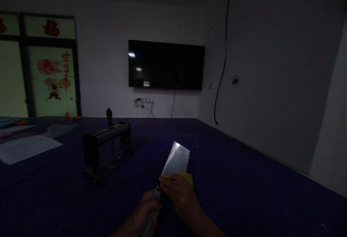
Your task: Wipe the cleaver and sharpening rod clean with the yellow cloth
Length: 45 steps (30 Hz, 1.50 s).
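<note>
A cleaver with a broad shiny blade (176,161) points up and away from me. My left hand (146,210) is wrapped around its handle at the bottom of the view. My right hand (180,193) presses a yellow cloth (187,177) against the lower part of the blade, fingers closed on it. A dark knife block (107,148) stands on the dark blue surface to the left, with one black knife handle (108,116) sticking up from it.
The room is dim. A black wall screen (166,64) hangs ahead, with sockets and cables below it. White sheets (25,148) and clear plastic lie at the far left of the blue surface (244,179). Glass doors with red paper cuttings (52,70) are at left.
</note>
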{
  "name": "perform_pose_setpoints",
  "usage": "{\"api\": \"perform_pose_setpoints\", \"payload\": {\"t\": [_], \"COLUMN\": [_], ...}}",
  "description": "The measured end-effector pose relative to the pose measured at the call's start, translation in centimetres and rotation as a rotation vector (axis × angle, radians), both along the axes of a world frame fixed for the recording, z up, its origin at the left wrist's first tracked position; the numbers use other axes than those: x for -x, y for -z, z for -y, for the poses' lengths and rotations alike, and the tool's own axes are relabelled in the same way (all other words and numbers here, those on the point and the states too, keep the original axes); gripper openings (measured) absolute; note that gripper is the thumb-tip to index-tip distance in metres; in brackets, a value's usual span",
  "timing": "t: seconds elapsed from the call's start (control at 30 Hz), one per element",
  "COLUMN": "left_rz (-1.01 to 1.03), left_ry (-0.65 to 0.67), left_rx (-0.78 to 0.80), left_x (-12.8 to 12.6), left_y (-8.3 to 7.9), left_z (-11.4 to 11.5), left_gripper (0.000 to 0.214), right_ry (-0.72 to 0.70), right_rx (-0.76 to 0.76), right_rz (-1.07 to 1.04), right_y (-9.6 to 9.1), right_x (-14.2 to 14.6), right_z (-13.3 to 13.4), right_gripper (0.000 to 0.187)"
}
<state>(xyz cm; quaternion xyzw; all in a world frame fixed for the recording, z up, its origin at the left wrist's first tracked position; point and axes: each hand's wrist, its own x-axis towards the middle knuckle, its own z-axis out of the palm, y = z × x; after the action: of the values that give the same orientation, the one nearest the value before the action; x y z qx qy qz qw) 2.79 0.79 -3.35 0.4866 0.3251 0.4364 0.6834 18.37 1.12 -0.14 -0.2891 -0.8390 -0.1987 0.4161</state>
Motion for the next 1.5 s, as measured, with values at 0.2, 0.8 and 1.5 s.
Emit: {"api": "perform_pose_setpoints", "payload": {"t": [0.2,0.8,1.5], "left_rz": [-0.080,-0.183,-0.117], "left_ry": [0.050,0.121,0.121], "left_rx": [-0.043,-0.065,-0.077], "left_x": [-0.1,0.6,0.7], "left_y": [-0.3,-0.7,0.6], "left_z": [0.4,1.1,0.5], "left_gripper": [0.022,0.030,0.033], "right_ry": [0.110,0.331,0.357], "right_rx": [-0.020,-0.036,-0.021], "right_rz": [-0.055,-0.292,-0.343], "right_y": [0.3,-1.8,-1.0], "right_x": [-1.1,-4.3,-5.7], "right_z": [-1.1,-2.2,-3.2], "right_gripper": [0.040,0.065,0.070]}}
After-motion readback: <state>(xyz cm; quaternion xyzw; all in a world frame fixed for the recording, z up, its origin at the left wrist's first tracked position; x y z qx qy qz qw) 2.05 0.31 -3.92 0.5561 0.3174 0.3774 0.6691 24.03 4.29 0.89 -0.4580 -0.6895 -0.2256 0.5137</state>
